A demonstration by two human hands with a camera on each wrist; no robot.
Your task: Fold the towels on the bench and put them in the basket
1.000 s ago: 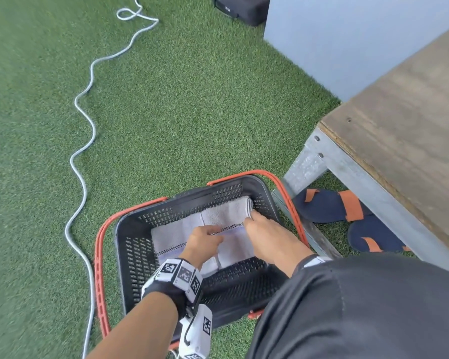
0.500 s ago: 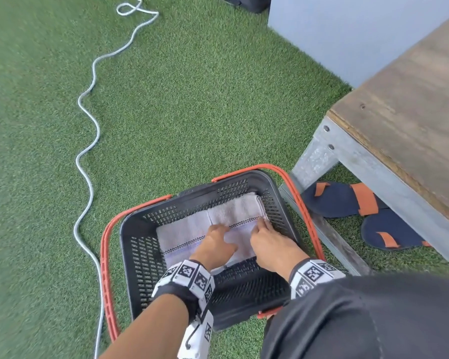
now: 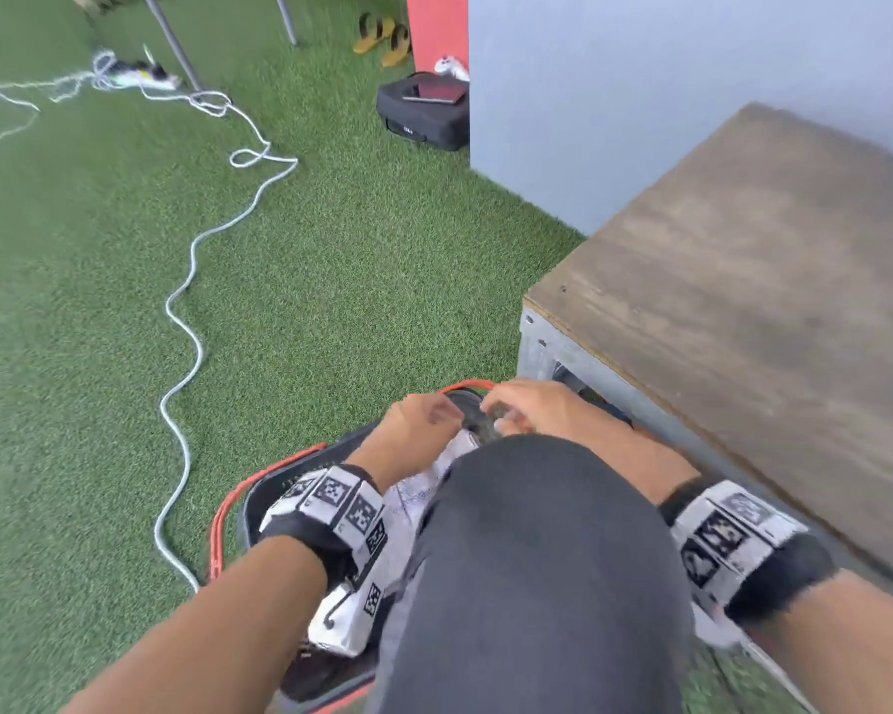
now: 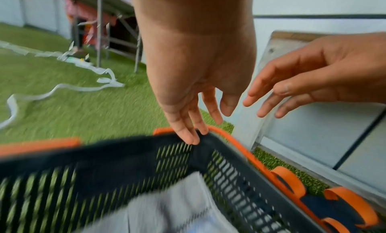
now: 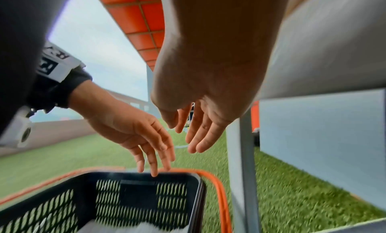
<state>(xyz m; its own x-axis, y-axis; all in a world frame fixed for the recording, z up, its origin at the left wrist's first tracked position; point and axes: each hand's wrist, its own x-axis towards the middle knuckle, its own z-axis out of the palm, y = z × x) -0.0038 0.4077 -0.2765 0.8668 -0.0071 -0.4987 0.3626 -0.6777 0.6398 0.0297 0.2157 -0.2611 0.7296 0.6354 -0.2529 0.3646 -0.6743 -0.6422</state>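
The black mesh basket (image 3: 259,499) with orange handles (image 3: 217,528) stands on the grass beside the wooden bench (image 3: 743,311). A folded grey-white towel (image 3: 413,492) lies inside it, also seen blurred as the towel (image 4: 167,208) in the left wrist view. My left hand (image 3: 424,422) hovers over the basket's far rim with relaxed, straight fingers (image 4: 188,134) and holds nothing. My right hand (image 3: 527,407) hangs next to it, near the bench leg (image 5: 242,170), fingers (image 5: 198,137) loose and empty. No towel shows on the visible bench top.
My knee in dark trousers (image 3: 532,559) hides much of the basket. A white cable (image 3: 186,322) snakes across the grass on the left. Dark sandals with orange straps (image 4: 334,208) lie under the bench. A black bag (image 3: 424,115) sits by the grey wall (image 3: 640,95).
Both hands have let go of the towel and risen out of the basket to above its far rim. The towel stays inside. The head view has tilted up and forward.
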